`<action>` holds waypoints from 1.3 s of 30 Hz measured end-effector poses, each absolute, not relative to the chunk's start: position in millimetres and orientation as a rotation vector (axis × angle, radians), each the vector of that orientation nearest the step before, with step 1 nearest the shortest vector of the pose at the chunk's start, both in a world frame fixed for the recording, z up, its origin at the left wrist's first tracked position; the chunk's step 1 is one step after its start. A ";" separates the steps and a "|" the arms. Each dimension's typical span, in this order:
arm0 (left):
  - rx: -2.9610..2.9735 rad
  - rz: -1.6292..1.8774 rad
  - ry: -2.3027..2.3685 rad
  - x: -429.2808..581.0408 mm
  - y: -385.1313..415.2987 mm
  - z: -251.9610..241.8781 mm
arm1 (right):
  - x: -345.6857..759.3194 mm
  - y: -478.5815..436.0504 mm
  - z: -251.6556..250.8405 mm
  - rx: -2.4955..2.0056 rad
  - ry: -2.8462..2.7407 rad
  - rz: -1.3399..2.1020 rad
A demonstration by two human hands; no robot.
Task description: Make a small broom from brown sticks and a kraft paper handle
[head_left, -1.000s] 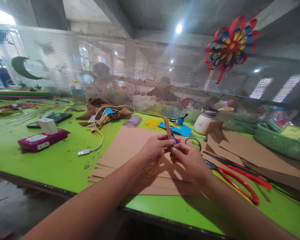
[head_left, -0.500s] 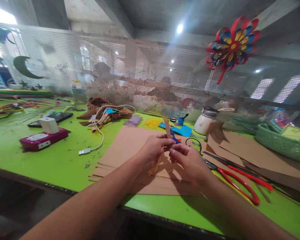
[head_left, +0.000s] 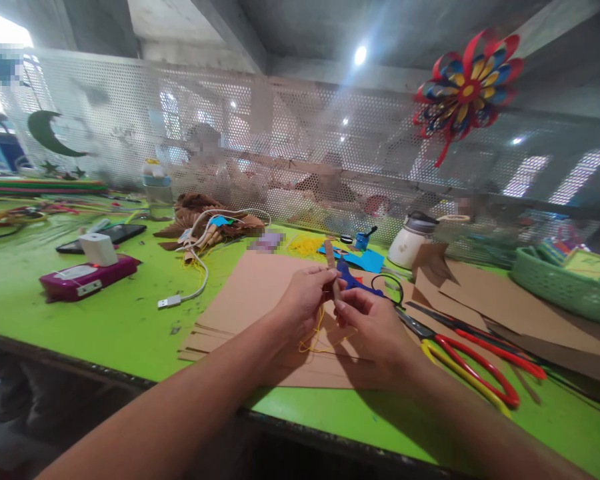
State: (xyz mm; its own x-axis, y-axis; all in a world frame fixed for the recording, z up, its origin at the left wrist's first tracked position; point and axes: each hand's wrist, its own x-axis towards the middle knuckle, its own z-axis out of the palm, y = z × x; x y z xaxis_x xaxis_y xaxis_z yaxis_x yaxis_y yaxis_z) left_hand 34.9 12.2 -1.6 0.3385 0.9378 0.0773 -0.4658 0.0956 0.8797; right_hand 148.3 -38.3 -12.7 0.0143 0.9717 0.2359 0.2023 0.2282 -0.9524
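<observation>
My left hand (head_left: 304,297) pinches a narrow brown paper strip (head_left: 329,252), whose upper end stands up past the fingers. My right hand (head_left: 375,323) has its thumb and fingers closed on the strip's lower end. Yellow thread (head_left: 315,349) hangs in loops below the hands, over a stack of brown paper sheets (head_left: 255,287). Just behind the fingers lies a blue tool that looks like a glue gun (head_left: 353,279), partly hidden by my right hand. Scissors with red handles (head_left: 473,363) lie beside my right wrist.
A second pair of scissors (head_left: 505,350) lies to the right, near more brown paper (head_left: 525,313) and a green basket (head_left: 555,283). A white jug (head_left: 410,243) stands behind. Leftward are a purple power strip (head_left: 87,277), a white cable (head_left: 205,280) and crumpled brown paper (head_left: 195,207).
The strip has shifted slightly left and down, and its lower part now shows between my hands. My right hand has moved a little lower, uncovering more of the blue tool.
</observation>
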 end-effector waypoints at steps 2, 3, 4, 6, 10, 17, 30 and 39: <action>0.974 1.143 0.592 35.8 12.6 -2.0 | 148.5 -36.5 -15.3 -1.196 -1.429 0.887; 0.968 1.148 0.590 36.4 13.0 -2.4 | 148.5 -35.9 -16.2 -1.197 -1.431 0.882; 0.960 1.156 0.589 37.1 13.4 -2.9 | 148.5 -35.5 -16.9 -1.195 -1.434 0.881; 0.949 1.164 0.595 38.7 14.3 -4.7 | 148.2 -35.7 -17.2 -1.192 -1.438 0.885; 1.014 1.178 0.655 41.2 14.2 -8.5 | 147.2 -37.9 -15.0 -1.210 -1.444 0.887; 1.005 1.190 0.631 40.5 12.6 -8.3 | 144.9 -40.6 -11.1 -1.187 -1.418 0.898; 0.962 1.248 0.610 33.8 13.4 2.7 | 150.7 -45.9 -3.4 -1.092 -1.243 1.056; 1.045 1.173 0.520 37.0 11.8 -5.2 | 144.7 -44.6 -3.3 -1.164 -1.377 1.007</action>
